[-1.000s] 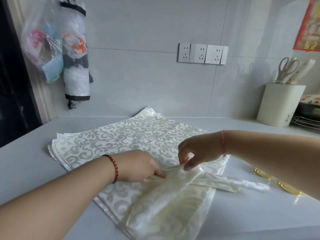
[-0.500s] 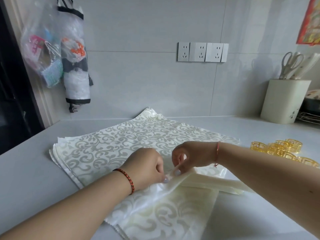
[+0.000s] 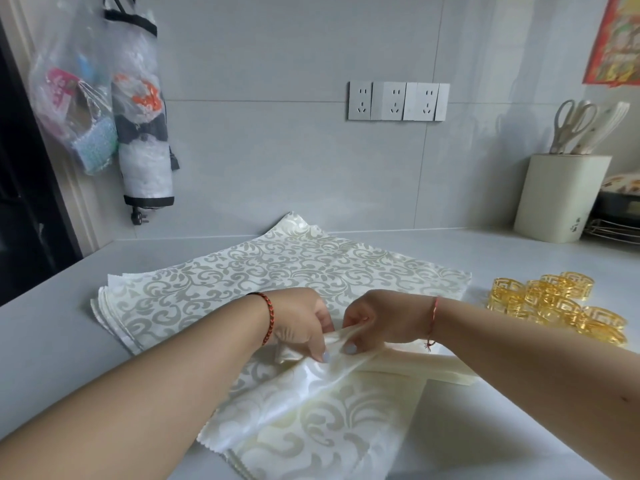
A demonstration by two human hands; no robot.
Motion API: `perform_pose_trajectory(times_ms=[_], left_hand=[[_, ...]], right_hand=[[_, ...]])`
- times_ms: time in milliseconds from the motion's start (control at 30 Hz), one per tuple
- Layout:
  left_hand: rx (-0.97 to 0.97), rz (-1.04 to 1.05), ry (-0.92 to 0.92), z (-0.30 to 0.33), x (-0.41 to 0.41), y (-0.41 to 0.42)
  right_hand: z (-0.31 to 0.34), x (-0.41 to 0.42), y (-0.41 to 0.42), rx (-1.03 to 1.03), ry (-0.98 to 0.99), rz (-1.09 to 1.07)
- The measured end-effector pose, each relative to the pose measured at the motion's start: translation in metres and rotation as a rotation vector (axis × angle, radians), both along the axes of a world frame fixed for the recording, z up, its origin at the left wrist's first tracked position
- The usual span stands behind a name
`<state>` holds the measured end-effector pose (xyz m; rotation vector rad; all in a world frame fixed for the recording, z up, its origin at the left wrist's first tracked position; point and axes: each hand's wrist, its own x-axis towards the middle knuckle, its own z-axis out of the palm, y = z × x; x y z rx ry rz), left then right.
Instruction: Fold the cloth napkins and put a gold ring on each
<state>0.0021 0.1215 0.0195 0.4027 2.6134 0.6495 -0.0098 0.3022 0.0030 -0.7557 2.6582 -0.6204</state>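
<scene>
Rightward, a cream holder [image 3: 557, 199] against the wall keeps scissors [image 3: 571, 124] and pale utensils upright. Both hands meet over the napkin stack [image 3: 277, 268] (mid-counter): left hand [image 3: 298, 320] and right hand [image 3: 377, 322] pinch the gathered napkin [image 3: 322, 400]. Compared with a second ago, the gold rings [image 3: 554, 303] now show fully, heaped just right of the stack.

The left hand [image 3: 301, 322] and right hand [image 3: 379, 322] meet over a cream damask cloth napkin [image 3: 311, 410], both pinching its gathered fold. Beneath lies a stack of flat patterned napkins [image 3: 277, 268] on the grey countertop [image 3: 52, 341]. A cluster of gold openwork rings [image 3: 554, 303] sits to the right, near a folded cream strip [image 3: 433, 367]
</scene>
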Motion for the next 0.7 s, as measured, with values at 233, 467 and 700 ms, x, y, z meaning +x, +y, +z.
perform_pose_trajectory(times_ms=[233, 467, 700], left_hand=[[0.053, -0.053, 0.186, -0.005, 0.01, 0.009], [0.304, -0.153, 0.132, -0.012, 0.003, 0.008], [0.348, -0.251, 0.133, -0.018, 0.0, 0.012]], right_hand=[[-0.006, 0.006, 0.002, -0.015, 0.108, -0.047], [-0.001, 0.012, 0.032, -0.222, 0.105, -0.182], [0.016, 0.018, 0.133, 0.086, 0.435, -0.519]])
